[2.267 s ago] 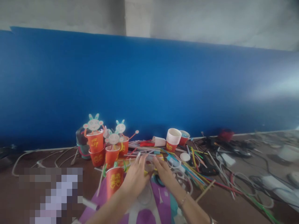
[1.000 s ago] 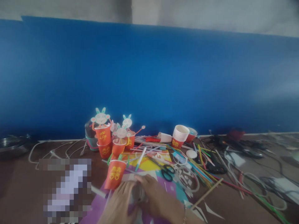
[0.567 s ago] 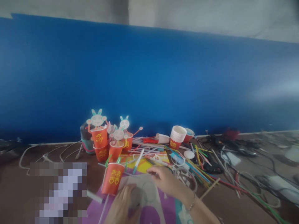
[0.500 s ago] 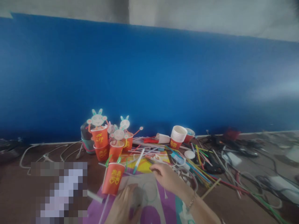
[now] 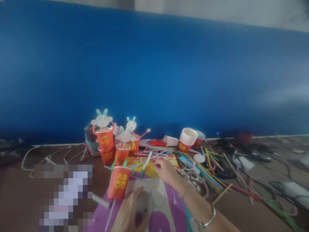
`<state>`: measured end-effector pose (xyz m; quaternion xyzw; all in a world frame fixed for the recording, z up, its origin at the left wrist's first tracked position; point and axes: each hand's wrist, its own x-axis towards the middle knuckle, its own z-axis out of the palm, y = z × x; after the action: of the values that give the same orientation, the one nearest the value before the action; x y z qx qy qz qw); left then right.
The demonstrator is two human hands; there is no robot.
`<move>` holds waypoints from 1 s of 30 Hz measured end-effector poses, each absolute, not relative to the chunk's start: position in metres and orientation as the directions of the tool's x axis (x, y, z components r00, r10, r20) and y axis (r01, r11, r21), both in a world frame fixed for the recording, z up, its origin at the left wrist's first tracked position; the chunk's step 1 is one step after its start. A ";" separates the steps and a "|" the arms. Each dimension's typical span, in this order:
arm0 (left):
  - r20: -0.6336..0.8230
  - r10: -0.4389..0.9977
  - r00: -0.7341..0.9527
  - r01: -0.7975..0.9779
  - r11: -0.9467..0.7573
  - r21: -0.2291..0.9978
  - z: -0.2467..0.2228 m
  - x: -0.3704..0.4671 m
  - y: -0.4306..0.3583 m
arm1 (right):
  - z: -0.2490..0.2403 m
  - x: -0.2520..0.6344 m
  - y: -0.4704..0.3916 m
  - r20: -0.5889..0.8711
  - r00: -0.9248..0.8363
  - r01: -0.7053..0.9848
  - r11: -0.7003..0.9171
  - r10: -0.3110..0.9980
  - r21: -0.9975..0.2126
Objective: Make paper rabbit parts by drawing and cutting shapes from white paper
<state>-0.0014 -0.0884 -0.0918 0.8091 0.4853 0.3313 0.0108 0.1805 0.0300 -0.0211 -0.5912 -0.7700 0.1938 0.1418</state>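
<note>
My left hand (image 5: 129, 209) curls around a smooth grey rounded object (image 5: 143, 203) on a sheet of white paper (image 5: 137, 184). Most of that object is hidden, so its kind is unclear. A circle outline (image 5: 158, 196) is drawn on the paper beside it. My right hand (image 5: 165, 170) is closed with curled fingers over the yellow part of the board (image 5: 149, 170), beside a white and teal marker (image 5: 146, 162). Whatever its fingers hold, if anything, I cannot see. Just beyond my left hand, a red paper cup (image 5: 119, 183) with gold characters stands mouth up.
Red cups with paper rabbit figures (image 5: 102, 120) stand at the back left. Behind my right hand are stacked paper cups (image 5: 188, 137). Coloured sticks (image 5: 205, 174) and white paper scraps (image 5: 193, 180) lie to the right, with cables (image 5: 260, 180) farther right. A blue wall (image 5: 154, 74) closes the back.
My right hand has shifted slightly forward and left toward the marker. My left hand stays around the grey object. The view has tilted down a little.
</note>
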 end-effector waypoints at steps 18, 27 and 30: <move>0.521 0.787 0.332 0.742 -0.559 0.371 -0.095 -0.001 -0.087 | -0.017 0.154 0.024 0.127 -0.749 0.649 0.759 0.650 -0.052; 0.458 0.851 0.256 0.771 -0.466 0.434 -0.094 0.000 -0.093 | -0.018 0.158 0.017 0.129 -0.637 0.761 0.647 0.760 -0.057; 0.429 0.864 0.262 0.773 -0.454 0.443 -0.093 -0.001 -0.094 | -0.022 0.161 0.018 0.079 -0.622 0.777 0.626 0.779 -0.057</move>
<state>-0.0007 -0.0941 -0.0932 0.7910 0.5175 0.3183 0.0717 0.1610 0.0175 -0.0219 -0.4322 -0.9005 0.0087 0.0480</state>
